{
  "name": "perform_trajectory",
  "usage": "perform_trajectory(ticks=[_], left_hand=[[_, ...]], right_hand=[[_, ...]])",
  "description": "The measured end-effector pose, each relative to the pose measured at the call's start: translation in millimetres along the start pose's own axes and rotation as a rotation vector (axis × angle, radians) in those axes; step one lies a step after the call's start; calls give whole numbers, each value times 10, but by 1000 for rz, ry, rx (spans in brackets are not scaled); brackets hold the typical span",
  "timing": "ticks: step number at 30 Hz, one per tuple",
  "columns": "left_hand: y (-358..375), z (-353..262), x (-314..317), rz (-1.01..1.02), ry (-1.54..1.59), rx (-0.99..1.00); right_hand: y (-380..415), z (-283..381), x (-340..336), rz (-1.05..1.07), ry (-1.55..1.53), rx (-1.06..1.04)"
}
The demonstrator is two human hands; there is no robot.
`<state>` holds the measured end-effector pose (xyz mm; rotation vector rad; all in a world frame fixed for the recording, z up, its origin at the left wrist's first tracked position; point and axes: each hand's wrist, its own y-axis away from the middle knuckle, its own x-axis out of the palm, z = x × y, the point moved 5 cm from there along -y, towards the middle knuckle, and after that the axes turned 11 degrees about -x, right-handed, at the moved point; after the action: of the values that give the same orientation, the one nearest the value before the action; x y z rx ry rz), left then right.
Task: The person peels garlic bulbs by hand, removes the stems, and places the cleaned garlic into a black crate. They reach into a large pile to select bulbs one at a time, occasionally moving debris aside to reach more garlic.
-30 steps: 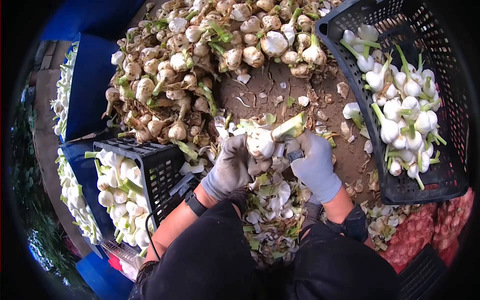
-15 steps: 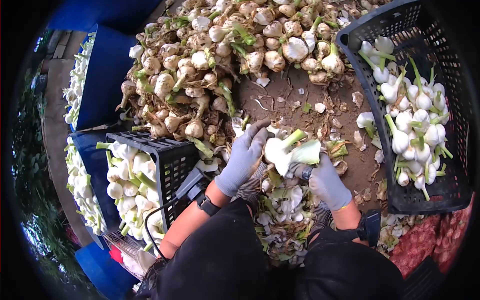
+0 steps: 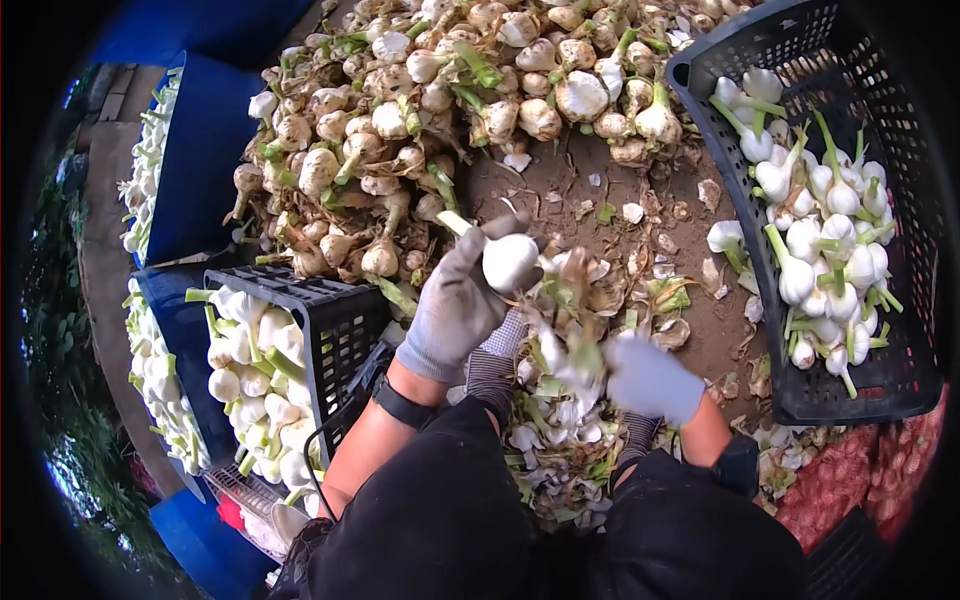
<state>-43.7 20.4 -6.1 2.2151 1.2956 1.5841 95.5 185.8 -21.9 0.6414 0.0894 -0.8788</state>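
My left hand (image 3: 455, 305), in a grey-white glove, grips a clean white garlic bulb (image 3: 510, 262) whose green stem points up and to the left. To its lower right is my right hand (image 3: 652, 380), gloved too and smeared by motion, so its fingers do not show clearly. Blurred strips of garlic skin (image 3: 575, 350) hang in the air between the hands. Below them, a heap of peeled skins (image 3: 565, 440) lies on the ground between my feet.
Unpeeled garlic (image 3: 330, 170) is piled on the soil ahead. A black crate (image 3: 735, 250) with clean bulbs stands right; another black crate (image 3: 350, 340) of bulbs stands left, beside blue containers (image 3: 205, 150) of garlic. Red mesh sacks (image 3: 850, 490) lie at lower right.
The bulb has turned in my left hand, its stem now pointing left, and its loose outer skin is off. My right hand has moved down, away from the bulb, with skins flying beside it.
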Motion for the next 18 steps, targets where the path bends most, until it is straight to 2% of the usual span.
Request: perform_trajectory(ticks=[1, 2, 3, 4, 6, 7, 8, 10, 11, 12, 13, 14, 15, 16, 17, 18], left_hand=[[-23, -17, -27, 43, 223, -46], [-25, -72, -52, 16, 157, -1], [-21, -102, -97, -21, 157, 39], [-41, -118, -139, -52, 159, 79], [-46, -150, -185, -90, -219, 163], [-53, -142, -161, -71, -240, 157], [-35, -114, -130, -211, -591, 123], [-17, 1, 269, 17, -704, 132], [148, 29, 540, 151, -261, -298], [129, 41, 719, 192, -595, -227], [60, -67, 718, 101, -690, -122], [-37, -220, 716, 6, -782, -13], [-202, -395, 519, -137, -850, 108], [-399, -590, 305, -326, -1074, 329], [-507, -763, 310, -450, -1366, 486], [-596, -898, 381, -576, -1649, 664]], right_hand=[[41, 147, 114, 112, -42, -119], [85, 301, 181, 225, -83, -238], [122, 340, 188, 333, -4, -225], [126, 337, 193, 330, 1, -227], [115, 154, -166, -120, 458, 126], [164, 180, -343, -176, 626, 230], [172, 246, -434, -179, 632, 231], [184, 489, -744, -729, 1, -136], [93, 453, -720, -701, -344, -226], [3, 420, -706, -655, -686, -317], [29, 334, -753, -510, -1008, -269], [71, 142, -815, -506, -1099, -303], [205, 235, -1021, -602, -1385, -507], [365, 338, -1206, -684, -1671, -714], [423, 348, -1270, -679, -1661, -726], [523, 356, -1397, -750, -1612, -831]])
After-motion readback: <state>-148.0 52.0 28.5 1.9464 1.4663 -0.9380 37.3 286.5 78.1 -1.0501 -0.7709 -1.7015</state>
